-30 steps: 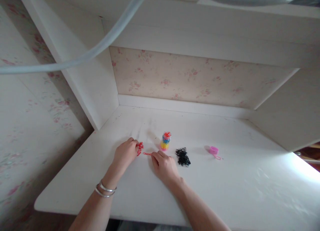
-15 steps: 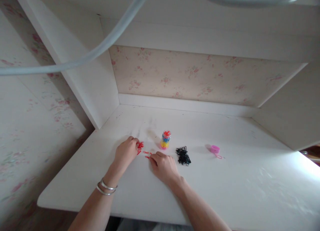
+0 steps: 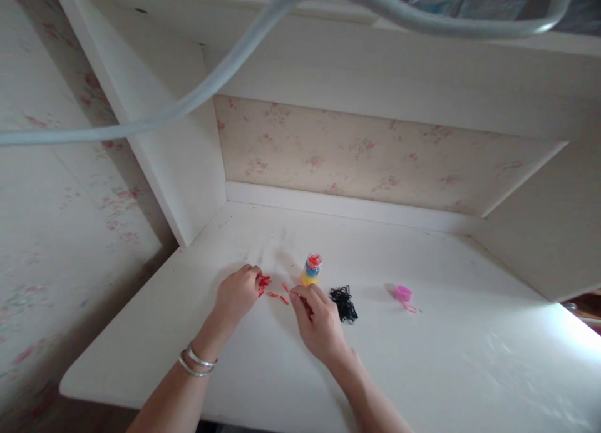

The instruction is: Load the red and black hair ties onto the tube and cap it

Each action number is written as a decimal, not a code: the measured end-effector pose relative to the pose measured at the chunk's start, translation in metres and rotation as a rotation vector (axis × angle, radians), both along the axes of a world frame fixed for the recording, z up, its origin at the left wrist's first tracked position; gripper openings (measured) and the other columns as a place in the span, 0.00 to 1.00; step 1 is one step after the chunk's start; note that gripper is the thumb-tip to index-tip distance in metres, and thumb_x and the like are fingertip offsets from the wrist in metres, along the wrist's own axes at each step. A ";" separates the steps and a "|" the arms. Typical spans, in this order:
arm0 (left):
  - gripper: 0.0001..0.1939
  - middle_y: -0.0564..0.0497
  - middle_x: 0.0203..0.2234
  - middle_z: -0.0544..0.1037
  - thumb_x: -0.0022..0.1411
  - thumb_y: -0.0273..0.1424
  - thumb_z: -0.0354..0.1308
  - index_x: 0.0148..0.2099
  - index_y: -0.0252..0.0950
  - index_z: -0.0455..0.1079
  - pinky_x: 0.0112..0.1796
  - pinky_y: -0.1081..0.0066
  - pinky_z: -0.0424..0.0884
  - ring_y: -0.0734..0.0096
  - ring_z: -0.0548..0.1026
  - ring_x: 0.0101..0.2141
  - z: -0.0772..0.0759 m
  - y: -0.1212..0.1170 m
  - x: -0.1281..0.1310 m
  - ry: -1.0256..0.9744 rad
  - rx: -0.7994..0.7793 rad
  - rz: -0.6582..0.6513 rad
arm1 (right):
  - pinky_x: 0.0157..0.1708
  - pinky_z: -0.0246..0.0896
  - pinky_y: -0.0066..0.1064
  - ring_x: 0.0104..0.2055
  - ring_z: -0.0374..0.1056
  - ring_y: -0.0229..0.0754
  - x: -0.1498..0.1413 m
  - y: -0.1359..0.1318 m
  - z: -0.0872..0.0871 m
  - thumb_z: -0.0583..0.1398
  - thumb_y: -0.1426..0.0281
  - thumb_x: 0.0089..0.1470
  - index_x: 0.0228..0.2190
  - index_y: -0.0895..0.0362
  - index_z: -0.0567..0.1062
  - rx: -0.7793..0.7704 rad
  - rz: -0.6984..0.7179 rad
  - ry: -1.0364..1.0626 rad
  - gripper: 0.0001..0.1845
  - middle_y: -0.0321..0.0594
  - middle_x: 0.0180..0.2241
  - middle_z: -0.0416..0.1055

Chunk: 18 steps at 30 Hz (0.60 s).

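My left hand (image 3: 238, 291) rests on the tabletop with its fingers curled closed at a small pile of red rubber bands (image 3: 265, 281). Its fingertips are partly hidden behind the hand. To the right, my right hand (image 3: 320, 320) makes a pinch, with a red rubber band (image 3: 285, 287) at its fingertips. Two more loose red bands lie between the hands. Just beyond my right hand stands a small clear jar (image 3: 313, 266) with red, blue and yellow layers; the hand covers its base. A heap of black rubber bands (image 3: 344, 304) lies beside the right hand's knuckles.
A pink lid (image 3: 403, 293) with a pink loop lies on the white desk (image 3: 446, 358) at the right. White side panels and a back wall enclose the desk. A pale cable (image 3: 206, 86) hangs across the top of the view, below a shelf.
My right hand has lifted slightly and drawn right, away from the loose red bands. My left hand stays by the red pile. The view has tilted up a little.
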<state>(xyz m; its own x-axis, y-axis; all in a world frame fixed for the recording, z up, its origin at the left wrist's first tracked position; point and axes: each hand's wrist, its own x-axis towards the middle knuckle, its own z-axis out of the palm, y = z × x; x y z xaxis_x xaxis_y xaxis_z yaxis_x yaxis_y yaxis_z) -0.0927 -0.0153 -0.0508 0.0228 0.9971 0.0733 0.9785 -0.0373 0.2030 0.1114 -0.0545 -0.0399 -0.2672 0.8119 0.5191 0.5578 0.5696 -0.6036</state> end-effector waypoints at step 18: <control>0.15 0.48 0.38 0.75 0.69 0.29 0.42 0.44 0.39 0.70 0.38 0.72 0.67 0.69 0.75 0.37 0.009 0.003 0.005 -0.104 0.063 0.023 | 0.31 0.57 0.27 0.30 0.67 0.37 0.057 0.052 0.077 0.51 0.66 0.61 0.35 0.54 0.76 0.006 -0.080 -0.408 0.14 0.39 0.32 0.73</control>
